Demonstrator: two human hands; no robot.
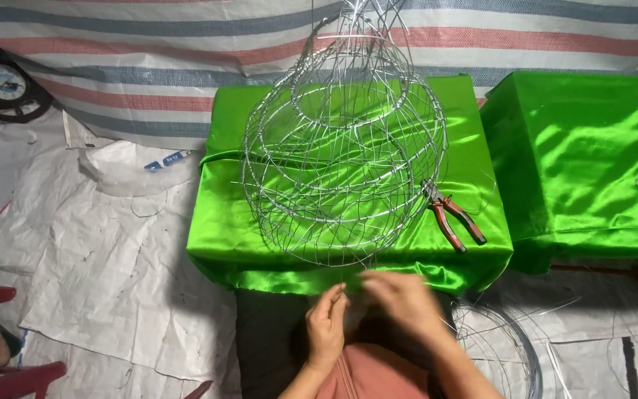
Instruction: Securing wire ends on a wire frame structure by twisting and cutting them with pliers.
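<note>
- The wire cage (342, 140) — a rounded frame of thin silvery hoops and ribs — stands on the green cloth (260, 222) of the middle table, its lower edge at the near rim, its top running out of view above.
- We judge it light and springy, open enough to snag fingers; the thin strands would bend under a squeeze. Best taken by a hoop or where ribs cross, not by a single strand.
- Left hand (326, 329): fingers pinched together on thin wire just below the cage's near edge.
- Right hand (402, 299): blurred, beside the left at the same wire ends; we cannot tell whether it grips.
- Pliers (453, 216), red-handled, lie on the cloth just right of the cage, apart from both hands.
- A wire coil (507, 343) lies on the floor by the right forearm.
- A second green table (585, 162) stands to the right.
</note>
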